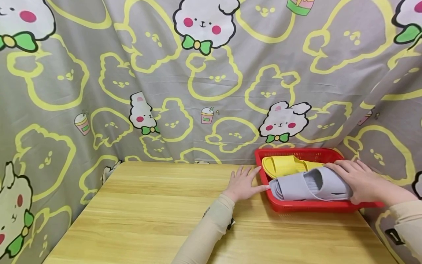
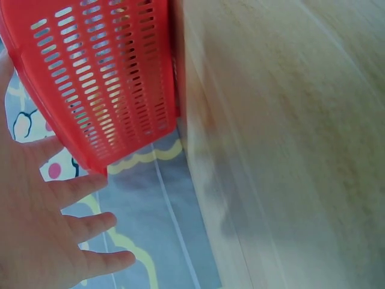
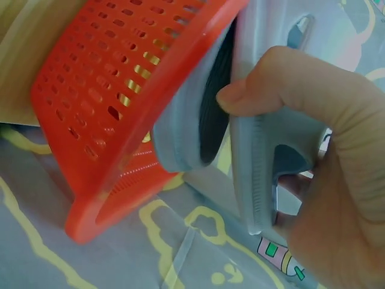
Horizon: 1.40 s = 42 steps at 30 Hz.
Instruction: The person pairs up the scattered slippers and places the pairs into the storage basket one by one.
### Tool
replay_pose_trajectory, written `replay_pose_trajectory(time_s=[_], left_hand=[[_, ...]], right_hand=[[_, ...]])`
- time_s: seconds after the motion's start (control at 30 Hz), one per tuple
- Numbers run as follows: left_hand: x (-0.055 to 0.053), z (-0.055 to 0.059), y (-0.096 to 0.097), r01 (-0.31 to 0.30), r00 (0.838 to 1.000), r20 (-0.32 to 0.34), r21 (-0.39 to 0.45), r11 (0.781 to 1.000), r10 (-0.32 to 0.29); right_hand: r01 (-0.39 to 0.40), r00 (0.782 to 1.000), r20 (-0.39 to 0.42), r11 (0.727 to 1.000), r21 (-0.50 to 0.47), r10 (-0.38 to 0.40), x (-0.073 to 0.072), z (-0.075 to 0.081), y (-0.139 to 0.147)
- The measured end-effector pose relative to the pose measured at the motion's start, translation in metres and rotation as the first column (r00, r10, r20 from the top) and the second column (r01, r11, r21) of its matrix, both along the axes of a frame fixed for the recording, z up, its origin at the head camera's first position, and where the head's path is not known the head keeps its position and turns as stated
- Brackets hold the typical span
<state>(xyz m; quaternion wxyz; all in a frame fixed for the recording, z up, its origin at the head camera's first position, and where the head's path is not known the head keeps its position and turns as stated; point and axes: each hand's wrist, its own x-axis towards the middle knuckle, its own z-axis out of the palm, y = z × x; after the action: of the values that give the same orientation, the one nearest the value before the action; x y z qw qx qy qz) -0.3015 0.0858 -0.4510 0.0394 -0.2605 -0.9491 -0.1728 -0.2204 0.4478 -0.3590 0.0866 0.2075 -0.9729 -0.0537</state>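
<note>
A red plastic basket point(image 1: 310, 206) stands at the back right of the table, with slippers in it. Yellow slippers point(image 1: 280, 165) lie along its far side. Nearer to me is a grey slipper point(image 1: 293, 189), its right end gripped by my right hand point(image 1: 362, 179). The right wrist view shows the thumb on one face of this grey slipper point(image 3: 243, 156) and fingers behind it; another grey slipper point(image 3: 180, 120) lies beside it, partly in the basket. My left hand point(image 1: 242, 183) is spread at the basket's left end, fingertips at the rim point(image 2: 66, 153).
The wooden table point(image 1: 148, 212) runs out to the left and front of the basket. A grey cloth point(image 1: 217, 88) printed with rabbits hangs behind and on both sides. Something small and dark point(image 1: 230, 223) shows beside my left sleeve.
</note>
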Motion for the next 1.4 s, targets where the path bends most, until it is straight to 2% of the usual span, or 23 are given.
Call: replay_pose_trajectory(time_s=[0.13, 0.4, 0.53, 0.77, 0.97, 1.2, 1.4], left_hand=[[0.000, 0.000, 0.000, 0.001, 1.000, 0.007, 0.003, 1.000, -0.001], [0.000, 0.000, 0.000, 0.003, 1.000, 0.016, 0.012, 1.000, -0.004], [0.001, 0.001, -0.001, 0.005, 1.000, 0.029, 0.014, 1.000, -0.005], [0.000, 0.004, -0.003, 0.011, 0.999, 0.035, 0.027, 1.000, -0.012], [0.001, 0.002, -0.003, 0.009, 0.999, 0.042, 0.019, 1.000, -0.009], [0.002, 0.002, -0.001, -0.003, 0.999, 0.050, 0.020, 1.000, 0.002], [0.001, 0.004, 0.001, -0.012, 0.998, 0.062, 0.015, 1.000, 0.011]], right_hand=[[0.027, 0.999, 0.036, 0.999, 0.036, -0.028, 0.001, -0.001, -0.004], [0.063, 0.997, 0.045, 0.994, 0.086, -0.068, -0.001, 0.001, -0.005], [0.075, 0.994, 0.072, 0.995, 0.062, -0.080, -0.002, 0.004, -0.006], [0.105, 0.984, 0.146, 0.994, -0.040, -0.098, -0.003, 0.008, -0.006], [0.109, 0.989, 0.107, 0.991, -0.074, -0.101, -0.001, 0.004, -0.006], [0.165, 0.986, 0.044, 0.983, -0.075, -0.163, 0.000, 0.001, -0.012], [0.225, 0.974, 0.014, 0.971, -0.082, -0.224, 0.002, -0.002, -0.020]])
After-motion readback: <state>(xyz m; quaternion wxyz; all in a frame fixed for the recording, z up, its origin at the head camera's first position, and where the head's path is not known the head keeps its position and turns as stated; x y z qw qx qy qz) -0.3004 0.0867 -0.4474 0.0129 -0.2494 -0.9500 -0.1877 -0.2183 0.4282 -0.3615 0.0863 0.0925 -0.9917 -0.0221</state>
